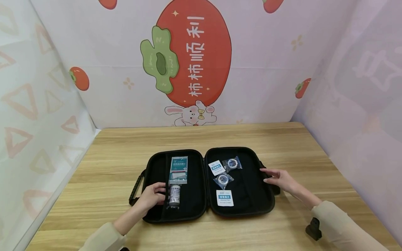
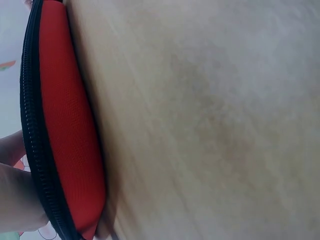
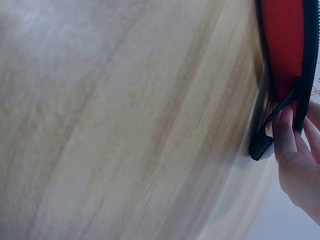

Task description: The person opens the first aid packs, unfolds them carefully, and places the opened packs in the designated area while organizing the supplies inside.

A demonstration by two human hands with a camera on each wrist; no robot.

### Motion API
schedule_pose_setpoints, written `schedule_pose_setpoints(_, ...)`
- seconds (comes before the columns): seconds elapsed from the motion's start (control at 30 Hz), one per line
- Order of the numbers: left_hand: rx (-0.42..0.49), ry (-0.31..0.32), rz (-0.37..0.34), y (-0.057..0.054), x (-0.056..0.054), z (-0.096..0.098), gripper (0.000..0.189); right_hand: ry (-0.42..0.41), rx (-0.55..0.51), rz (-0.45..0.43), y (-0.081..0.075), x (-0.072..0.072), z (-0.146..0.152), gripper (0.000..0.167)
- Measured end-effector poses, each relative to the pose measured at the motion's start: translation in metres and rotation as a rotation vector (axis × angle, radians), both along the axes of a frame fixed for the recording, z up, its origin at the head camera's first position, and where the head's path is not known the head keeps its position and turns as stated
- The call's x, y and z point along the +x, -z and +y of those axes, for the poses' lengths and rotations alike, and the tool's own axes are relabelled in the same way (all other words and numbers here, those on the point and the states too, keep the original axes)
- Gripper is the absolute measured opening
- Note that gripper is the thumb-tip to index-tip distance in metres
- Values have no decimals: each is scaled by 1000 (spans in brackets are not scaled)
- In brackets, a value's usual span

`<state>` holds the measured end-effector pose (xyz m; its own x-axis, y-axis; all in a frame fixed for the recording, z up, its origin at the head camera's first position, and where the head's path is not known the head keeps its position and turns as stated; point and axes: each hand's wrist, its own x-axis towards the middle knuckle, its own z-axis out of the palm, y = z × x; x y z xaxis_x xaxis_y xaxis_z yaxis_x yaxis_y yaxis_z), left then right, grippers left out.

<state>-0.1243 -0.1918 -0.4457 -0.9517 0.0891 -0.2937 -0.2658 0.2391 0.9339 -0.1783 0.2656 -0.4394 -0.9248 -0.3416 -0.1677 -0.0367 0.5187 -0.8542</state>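
Note:
A black zip case lies spread open on the table, its outside red in both wrist views. My left hand reaches over the left rim, fingers bent at the dark inner pocket edge beside a small white-labelled bottle; I cannot tell whether they grip that edge. Above the bottle lies a teal-and-white packet. My right hand pinches the case's right rim, near a black strap. The right half holds two white square packets, one upper and one lower, and two wrapped white rolls.
A black carry handle sticks out from the case's left side. The wooden table is bordered by printed cloth walls at the back and both sides. A small black device sits by the right sleeve.

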Motion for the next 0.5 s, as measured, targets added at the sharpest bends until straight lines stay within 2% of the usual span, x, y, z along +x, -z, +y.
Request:
schedule_pose_setpoints(0.13, 31, 26, -7, 2, -1, 0, 45, 6, 0, -1, 1, 0, 0, 52)
schedule_pose_setpoints(0.4, 153, 111, -31, 4, -2, -2, 42, 17, 9, -4, 1, 0, -1, 51)
schedule_pose_setpoints(0.5, 156, 133, -35, 3, -2, -2, 40, 3, 29, 19, -1, -1, -2, 50)
